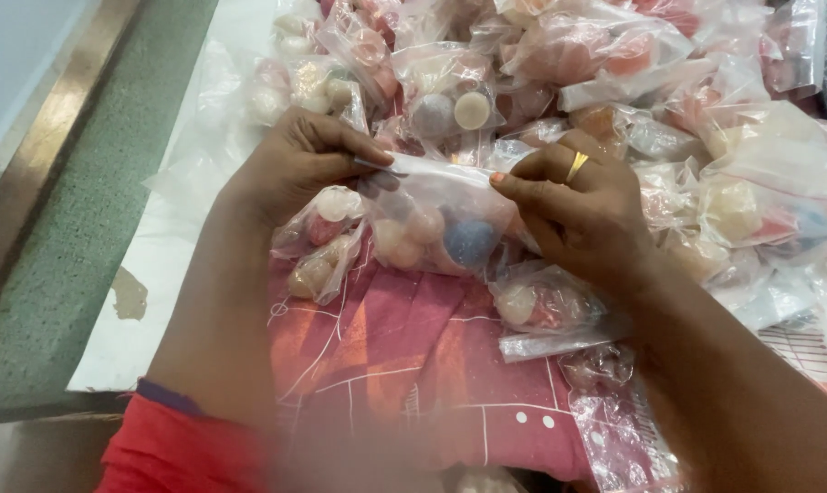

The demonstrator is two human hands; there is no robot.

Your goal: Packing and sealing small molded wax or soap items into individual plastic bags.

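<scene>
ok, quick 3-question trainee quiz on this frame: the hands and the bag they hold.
1. True or false: both hands grip the top edge of the clear plastic bag of small round balls.
2. Which hand wears the gold ring? A) left hand B) right hand
3. What colour is the patterned cloth under the bags?

Key: 1 true; 2 B; 3 pink-red with white lines.
</scene>
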